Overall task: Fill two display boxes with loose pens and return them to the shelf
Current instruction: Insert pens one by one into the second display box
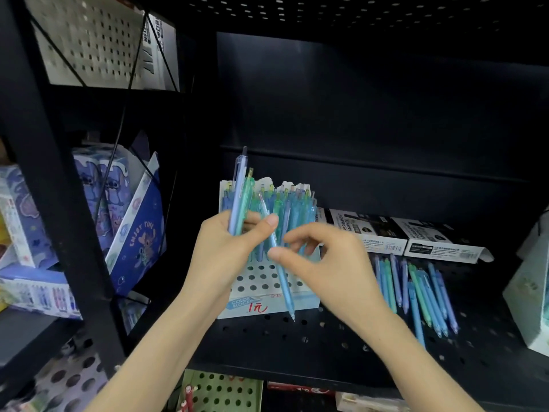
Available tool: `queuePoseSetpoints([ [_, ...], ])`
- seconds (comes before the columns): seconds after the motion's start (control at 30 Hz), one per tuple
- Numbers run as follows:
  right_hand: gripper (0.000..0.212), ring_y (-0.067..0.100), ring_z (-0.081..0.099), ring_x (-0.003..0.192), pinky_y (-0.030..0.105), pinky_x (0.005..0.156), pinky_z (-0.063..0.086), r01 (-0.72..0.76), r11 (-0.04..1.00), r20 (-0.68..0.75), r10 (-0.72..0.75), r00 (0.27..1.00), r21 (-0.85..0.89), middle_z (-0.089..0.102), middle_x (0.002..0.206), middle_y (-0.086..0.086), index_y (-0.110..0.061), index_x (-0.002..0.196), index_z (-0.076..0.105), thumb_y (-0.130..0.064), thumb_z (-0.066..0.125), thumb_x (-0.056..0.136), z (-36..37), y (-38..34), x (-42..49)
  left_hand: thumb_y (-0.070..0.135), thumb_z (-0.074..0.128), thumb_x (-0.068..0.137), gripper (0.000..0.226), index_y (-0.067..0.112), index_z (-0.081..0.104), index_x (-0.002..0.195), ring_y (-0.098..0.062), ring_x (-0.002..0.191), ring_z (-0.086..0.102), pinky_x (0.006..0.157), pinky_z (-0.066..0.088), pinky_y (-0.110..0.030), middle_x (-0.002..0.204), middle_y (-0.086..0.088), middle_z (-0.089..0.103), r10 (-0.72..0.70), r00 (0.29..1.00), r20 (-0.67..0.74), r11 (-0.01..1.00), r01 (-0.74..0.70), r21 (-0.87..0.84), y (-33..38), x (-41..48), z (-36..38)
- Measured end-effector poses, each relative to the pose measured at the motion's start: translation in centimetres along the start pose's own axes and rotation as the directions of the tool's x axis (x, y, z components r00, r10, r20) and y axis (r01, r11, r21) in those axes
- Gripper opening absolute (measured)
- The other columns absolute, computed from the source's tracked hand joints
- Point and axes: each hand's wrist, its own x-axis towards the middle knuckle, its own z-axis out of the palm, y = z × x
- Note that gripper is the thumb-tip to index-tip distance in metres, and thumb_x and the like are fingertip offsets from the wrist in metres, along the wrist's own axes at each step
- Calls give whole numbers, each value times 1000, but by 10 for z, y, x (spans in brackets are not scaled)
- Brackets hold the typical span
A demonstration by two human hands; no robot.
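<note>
– Over the shelf [267, 346], what do the hands hold?
– The left hand [219, 251] grips a bunch of pens [239, 200], fingers curled round them. The right hand [323, 263] pinches one pale-blue pen [282, 281] between thumb and forefinger; the left thumb touches it too.
– Around them?
– A box [261, 281] just behind, its back rows full, partly hidden by both hands. Loose pens [416, 292] lie to its right, before two marker boxes [368, 230].
– And the pen's line?
– Tilted, tip down toward the shelf edge; the bunch stands upright.
</note>
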Motion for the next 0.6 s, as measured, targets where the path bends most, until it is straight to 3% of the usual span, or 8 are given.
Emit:
queuePoseSetpoints([
  [0.07,20,-3,53,73,11,68,43,-9,1000,42,10,999,-27,61,65,-14,-29,86,66,-44,72,73,7,0,-5,25,73,76,18,10,64,79,4,40,48,44,35,-6,43,19,51,3,1000,2,1000,-3,5,0,0,4],
  [0.17,11,-2,54,67,15,64,47,-40,999,-18,39,999,-20,58,63,-14,-27,81,65,-32,73,77,11,6,-4,29,74,74,20,12,64,78,4,43,49,45,36,-7,49,18,54,15,1000,11,999,-15,36,1,-2,7],
  [0.3,6,5,63,61,20,59,53,-144,972,-126,169,977,186,66,69,-5,-21,78,65,-20,70,81,-5,19,6,34,67,79,23,12,61,79,6,42,47,51,36,-11,45,22,51,-21,1000,-3,998,22,53,0,-4,3],
  [0.4,6,7,66,58,16,55,52,-186,933,-112,230,967,308,68,69,1,-13,86,68,-17,63,87,-12,26,15,39,62,83,29,11,58,78,2,40,43,52,33,-15,44,19,47,-55,997,-47,996,58,63,-6,-5,-4],
  [0.5,12,8,62,55,11,49,45,-198,951,-79,222,972,236,66,69,1,-15,81,67,-20,60,90,-5,31,20,39,62,82,24,16,61,77,0,42,40,47,33,-13,48,17,47,-65,997,-51,995,69,69,-10,-6,-8],
  [0.6,17,18,62,61,29,58,54,-177,973,-110,194,975,148,65,70,4,-9,85,68,-22,59,90,6,35,22,37,63,82,22,16,62,80,-1,43,36,49,33,-14,51,15,44,-58,998,-36,995,61,81,-13,-6,-12],
])
